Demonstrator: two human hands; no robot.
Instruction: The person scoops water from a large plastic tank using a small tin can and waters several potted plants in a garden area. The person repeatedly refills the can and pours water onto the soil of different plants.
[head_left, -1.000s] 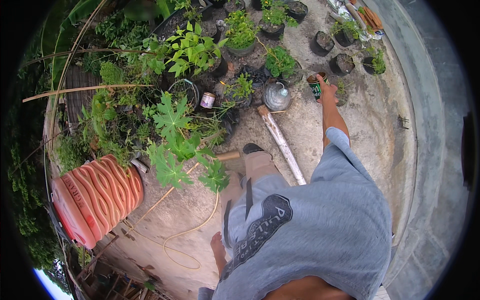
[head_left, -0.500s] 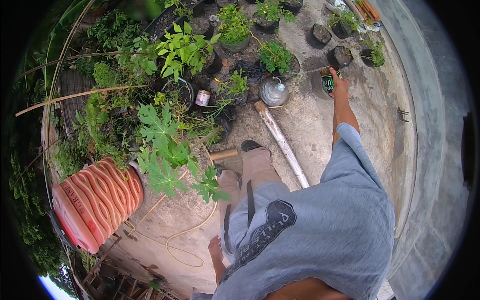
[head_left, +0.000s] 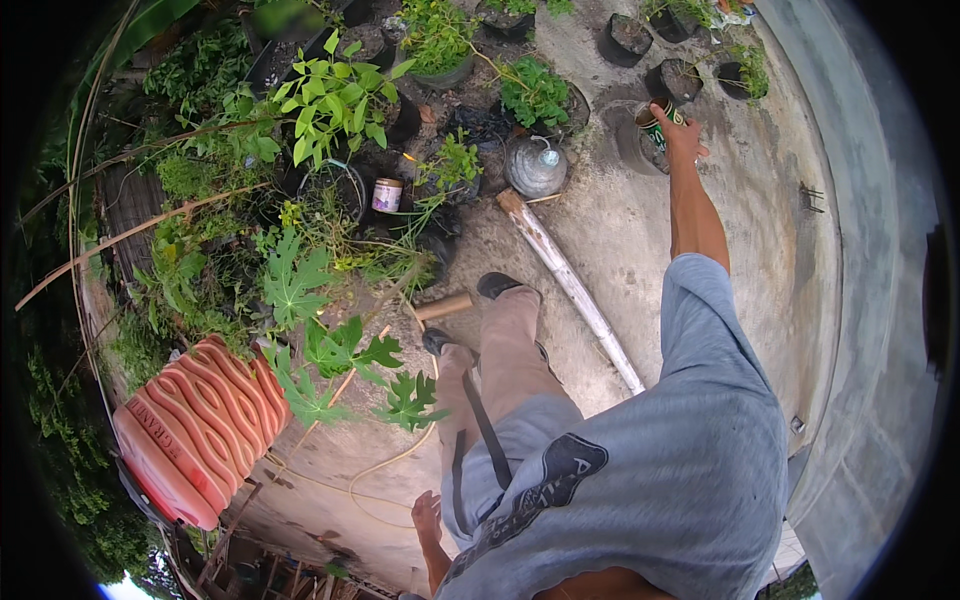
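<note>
My right arm reaches far forward. In my right hand [head_left: 682, 138] is a green can [head_left: 652, 130] with a bare metal inside, its open mouth tipped toward the left. Below the can lies a dark, roundish patch [head_left: 628, 140]; whether it is a pot or wet ground I cannot tell. My left hand [head_left: 427, 516] hangs low beside my left leg, fingers loosely apart, with nothing seen in it.
Black plant pots [head_left: 625, 42] stand at the far side. A round grey jug [head_left: 536, 166], a white pole [head_left: 575, 290] and a small printed tin [head_left: 387, 195] lie ahead. At left are a papaya plant [head_left: 335, 350], a coiling hose [head_left: 370, 480] and an orange ridged barrel [head_left: 205, 430].
My right hand has tipped the green can from nearly upright to tilted left. My left hand has moved slightly down, and the view has shifted a little.
</note>
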